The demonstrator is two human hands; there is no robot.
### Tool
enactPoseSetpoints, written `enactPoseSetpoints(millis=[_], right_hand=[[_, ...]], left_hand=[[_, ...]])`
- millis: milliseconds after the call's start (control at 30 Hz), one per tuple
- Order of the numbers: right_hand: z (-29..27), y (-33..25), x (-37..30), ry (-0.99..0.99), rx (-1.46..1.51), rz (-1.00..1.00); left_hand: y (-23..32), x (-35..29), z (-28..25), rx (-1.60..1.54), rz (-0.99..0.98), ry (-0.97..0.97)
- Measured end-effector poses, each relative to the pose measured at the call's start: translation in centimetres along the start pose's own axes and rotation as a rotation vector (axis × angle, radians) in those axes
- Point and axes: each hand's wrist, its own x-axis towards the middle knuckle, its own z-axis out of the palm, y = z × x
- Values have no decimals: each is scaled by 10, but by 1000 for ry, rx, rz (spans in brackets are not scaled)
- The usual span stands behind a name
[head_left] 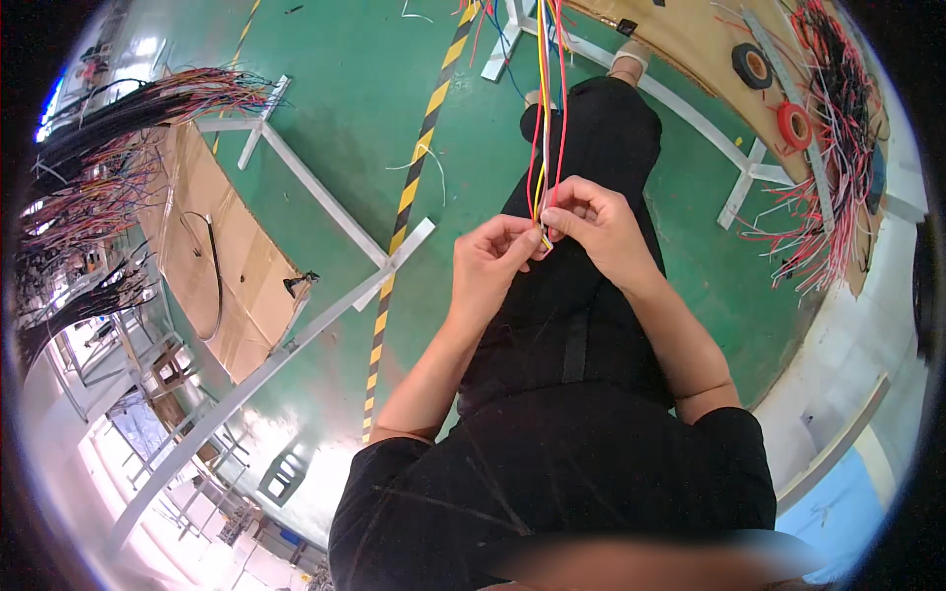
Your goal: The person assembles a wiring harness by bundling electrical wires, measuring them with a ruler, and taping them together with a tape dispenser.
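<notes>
Coloured wires (547, 118), their ends gathered but any joining hidden by your fingers, run down between your hands. Your left hand (490, 254) and right hand (598, 222) pinch them from either side. Beyond, at right, a wire bundle (833, 79) remains splayed loose.

Workshop: wire bundles (128, 118), striped floor tape (405, 207)

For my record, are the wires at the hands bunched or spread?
Bunched: coloured wires converge where the left hand and right hand pinch them.
</notes>
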Motion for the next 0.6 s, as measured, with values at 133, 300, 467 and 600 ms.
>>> enactPoseSetpoints(millis=[133, 300, 467, 600], right_hand=[[1, 4, 1, -1, 4, -13], [4, -1, 3, 54, -58, 6], [-1, -2, 5, 42, -97, 0], [-6, -6, 4, 2, -167, 52]], left_hand=[[0, 0, 1, 8, 12, 29], [4, -2, 5, 39, 57, 39], [6, -1, 4, 38, 23, 26], [4, -1, 4, 9, 8, 17]])
